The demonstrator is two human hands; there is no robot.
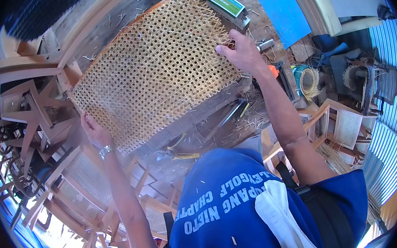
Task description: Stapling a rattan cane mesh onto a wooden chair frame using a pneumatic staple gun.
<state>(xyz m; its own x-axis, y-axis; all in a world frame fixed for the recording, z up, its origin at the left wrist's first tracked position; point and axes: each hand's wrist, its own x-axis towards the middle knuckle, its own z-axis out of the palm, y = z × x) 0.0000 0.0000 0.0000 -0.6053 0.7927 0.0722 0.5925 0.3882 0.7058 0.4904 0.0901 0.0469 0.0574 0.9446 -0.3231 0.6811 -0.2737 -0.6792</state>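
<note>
A large sheet of woven cane webbing with an open hole pattern lies across the wooden workbench. Loose strand ends fray out along its far right edge. An orange-brown strip shows along the far left side. My left hand, with a watch on the wrist, grips the sheet's near left edge; some fingers are hidden at the edge. On the opposite side my right hand is closed over the frayed edge, thumb on top.
A green and white box sits beyond the sheet, near a blue panel. Right of my forearm are an orange and black tool and a teal-wrapped coil. Wooden chair frames crowd the left; caned chairs stand right. Cane scraps litter the bench.
</note>
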